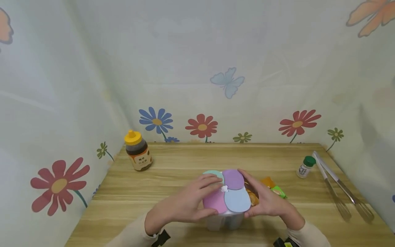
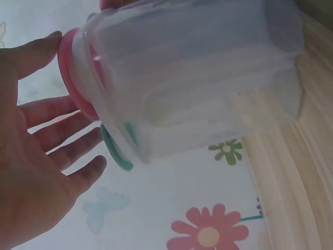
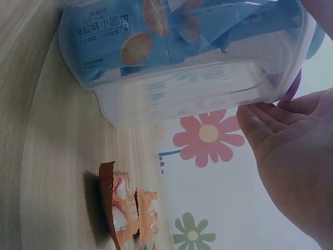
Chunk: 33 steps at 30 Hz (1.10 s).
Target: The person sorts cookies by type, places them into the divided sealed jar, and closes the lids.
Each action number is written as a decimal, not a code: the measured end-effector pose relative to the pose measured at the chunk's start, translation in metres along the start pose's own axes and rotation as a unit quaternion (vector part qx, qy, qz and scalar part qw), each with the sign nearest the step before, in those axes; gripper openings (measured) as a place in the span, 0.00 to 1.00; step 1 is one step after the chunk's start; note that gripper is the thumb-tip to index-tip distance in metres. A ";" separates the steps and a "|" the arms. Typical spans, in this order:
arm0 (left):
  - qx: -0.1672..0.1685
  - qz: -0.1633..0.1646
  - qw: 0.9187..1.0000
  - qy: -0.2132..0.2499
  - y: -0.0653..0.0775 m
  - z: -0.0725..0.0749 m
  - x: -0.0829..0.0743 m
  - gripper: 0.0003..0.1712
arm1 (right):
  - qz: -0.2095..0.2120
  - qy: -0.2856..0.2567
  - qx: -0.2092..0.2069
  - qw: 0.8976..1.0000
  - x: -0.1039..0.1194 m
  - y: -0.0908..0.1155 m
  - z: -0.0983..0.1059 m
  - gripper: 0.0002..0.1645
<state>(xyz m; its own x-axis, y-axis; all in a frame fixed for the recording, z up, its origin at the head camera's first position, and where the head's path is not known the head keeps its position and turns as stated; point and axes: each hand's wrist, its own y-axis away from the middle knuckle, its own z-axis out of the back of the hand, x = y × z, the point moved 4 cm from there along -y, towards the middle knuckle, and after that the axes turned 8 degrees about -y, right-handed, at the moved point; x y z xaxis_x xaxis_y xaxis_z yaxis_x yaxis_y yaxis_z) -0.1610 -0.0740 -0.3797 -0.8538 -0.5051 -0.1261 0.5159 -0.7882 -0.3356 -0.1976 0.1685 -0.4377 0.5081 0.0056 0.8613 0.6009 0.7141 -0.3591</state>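
A clear plastic snack box (image 2: 208,78) stands upright on the table, with a lid of purple (image 1: 233,179), blue, pink and green petals (image 1: 237,200). My left hand (image 1: 195,197) lies over the lid's left side, its fingers spread loosely and its thumb touching the pink petal (image 2: 73,78). At the box's right side my right hand (image 1: 268,200) grips the rim, thumb in front and fingers behind. Blue snack packets (image 3: 119,47) show through one compartment's wall.
Orange snack packets (image 3: 122,203) and a green one (image 1: 279,191) lie right of the box. A honey bottle with a yellow cap (image 1: 140,154) stands at the back left. Far right are a green-capped shaker (image 1: 304,168) and metal tongs (image 1: 334,183). Flowered cloth (image 1: 172,61) surrounds the table.
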 end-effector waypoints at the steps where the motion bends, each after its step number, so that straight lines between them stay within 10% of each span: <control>1: -0.001 0.008 1.000 0.006 0.003 0.000 0.003 0.40 | -0.005 0.003 -0.003 1.000 0.000 0.000 0.000 0.73; 18: 0.021 0.104 0.993 0.048 0.041 -0.015 0.032 0.64 | -0.033 0.007 -0.004 0.999 0.000 0.001 -0.001 0.73; 33: 0.026 0.140 0.986 0.090 0.044 -0.030 0.043 0.69 | -0.025 0.015 -0.016 0.999 0.001 0.001 -0.003 0.73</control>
<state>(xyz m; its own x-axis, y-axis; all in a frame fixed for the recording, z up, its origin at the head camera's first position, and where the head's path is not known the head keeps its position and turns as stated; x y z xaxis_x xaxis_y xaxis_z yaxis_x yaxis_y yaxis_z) -0.1772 -0.1202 -0.4278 -0.6740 -0.6378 -0.3727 0.7315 -0.6464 -0.2167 -0.1942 0.1671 -0.4387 0.4949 -0.0508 0.8675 0.6457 0.6896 -0.3280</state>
